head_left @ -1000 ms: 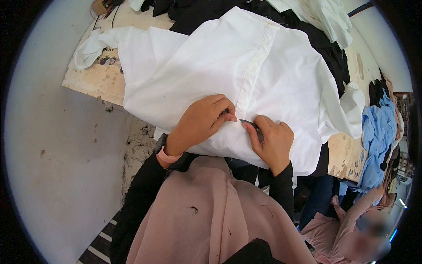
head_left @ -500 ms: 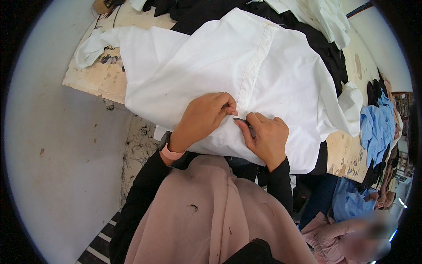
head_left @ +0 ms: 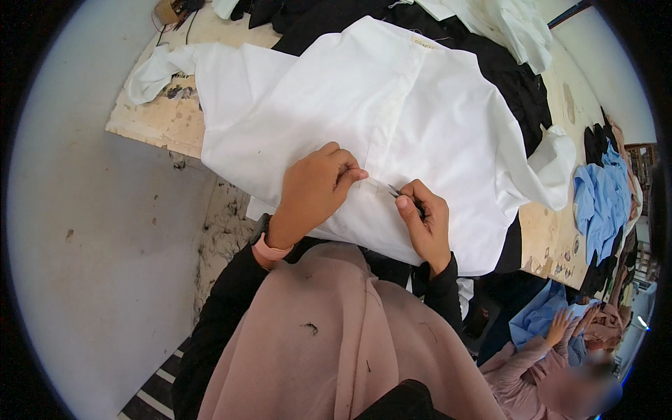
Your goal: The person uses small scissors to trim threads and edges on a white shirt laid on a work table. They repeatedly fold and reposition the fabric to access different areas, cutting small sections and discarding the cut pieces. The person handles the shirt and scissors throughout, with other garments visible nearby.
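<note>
A white long-sleeved shirt [head_left: 448, 126] lies spread over the table, its stitched placket running from the collar toward me. Over the lower placket, my left hand [head_left: 311, 183] is closed with thumb and forefinger pinched together; whatever is between them is too small to make out. My right hand [head_left: 428, 222], just to the right, is closed around small dark thread snips [head_left: 394, 188]. Their pointed tips aim left toward the placket, a short gap from my left fingertips. The snips' handles are mostly hidden in my right palm.
Black cloth [head_left: 315, 17] lies under and behind the shirt on the worn wooden table [head_left: 168, 129]. More white garments [head_left: 514, 31] are at the back right. Blue garments [head_left: 602, 199] hang at the right. A co-worker's hands [head_left: 560, 325] touch blue cloth at lower right.
My left hand has shifted left, and my right hand with the snips has drawn slightly right and toward me, widening the gap. The placket has moved a little left. The co-worker's hands have come into view.
</note>
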A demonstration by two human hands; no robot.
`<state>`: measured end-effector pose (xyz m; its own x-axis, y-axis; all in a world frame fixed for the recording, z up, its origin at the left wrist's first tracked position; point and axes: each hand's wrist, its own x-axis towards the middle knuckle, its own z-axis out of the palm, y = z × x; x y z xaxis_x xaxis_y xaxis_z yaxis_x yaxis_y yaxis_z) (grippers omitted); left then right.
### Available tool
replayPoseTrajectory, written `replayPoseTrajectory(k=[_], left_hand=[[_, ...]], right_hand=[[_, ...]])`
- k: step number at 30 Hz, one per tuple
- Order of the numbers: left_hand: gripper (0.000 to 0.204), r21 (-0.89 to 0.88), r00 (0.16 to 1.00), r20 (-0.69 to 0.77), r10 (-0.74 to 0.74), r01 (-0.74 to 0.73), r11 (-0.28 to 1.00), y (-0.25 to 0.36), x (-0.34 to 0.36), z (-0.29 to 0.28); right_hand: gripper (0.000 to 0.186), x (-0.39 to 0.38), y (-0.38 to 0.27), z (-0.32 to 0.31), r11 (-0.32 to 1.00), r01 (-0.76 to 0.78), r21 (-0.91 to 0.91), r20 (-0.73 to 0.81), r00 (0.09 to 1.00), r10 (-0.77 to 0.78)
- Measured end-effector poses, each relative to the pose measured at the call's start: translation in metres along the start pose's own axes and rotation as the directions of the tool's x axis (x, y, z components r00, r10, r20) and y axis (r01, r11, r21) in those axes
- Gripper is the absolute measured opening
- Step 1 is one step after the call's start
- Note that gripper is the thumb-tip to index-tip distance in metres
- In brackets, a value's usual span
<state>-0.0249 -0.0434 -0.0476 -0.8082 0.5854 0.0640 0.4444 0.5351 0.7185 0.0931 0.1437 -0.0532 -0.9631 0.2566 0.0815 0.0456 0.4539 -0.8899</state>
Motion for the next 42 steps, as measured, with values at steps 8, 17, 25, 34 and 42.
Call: replayPoseTrajectory(k=[8,17,25,34,42], left_hand=[[0.019,-0.233,0.999,0.053,-0.002,0.015,0.972,-0.008,-0.001,-0.015],[0.017,-0.264,0.999,0.048,0.012,0.002,0.965,-0.012,-0.001,-0.011],[0.017,-0.427,0.874,-0.013,-0.486,0.435,0.793,-0.079,-0.073,-0.139],[0.041,0.393,0.976,-0.206,-0.074,0.152,0.907,-0.038,-0.086,-0.098],[0.036,0.452,0.657,0.159,0.737,-0.712,0.537,0.011,0.06,-0.003]], right_hand=[[0.033,0.005,-0.022,0.017,0.846,0.152,-0.51,-0.002,0.984,-0.178],[0.032,0.005,-0.022,0.028,0.676,0.233,-0.699,0.044,0.958,-0.284],[0.038,-0.003,-0.002,0.005,0.961,-0.035,0.275,-0.107,0.992,0.066],[0.041,-0.014,-0.002,0.012,0.844,-0.101,0.527,-0.098,0.979,0.179],[0.043,-0.018,-0.006,0.018,0.838,-0.052,0.543,-0.144,0.978,0.154]])
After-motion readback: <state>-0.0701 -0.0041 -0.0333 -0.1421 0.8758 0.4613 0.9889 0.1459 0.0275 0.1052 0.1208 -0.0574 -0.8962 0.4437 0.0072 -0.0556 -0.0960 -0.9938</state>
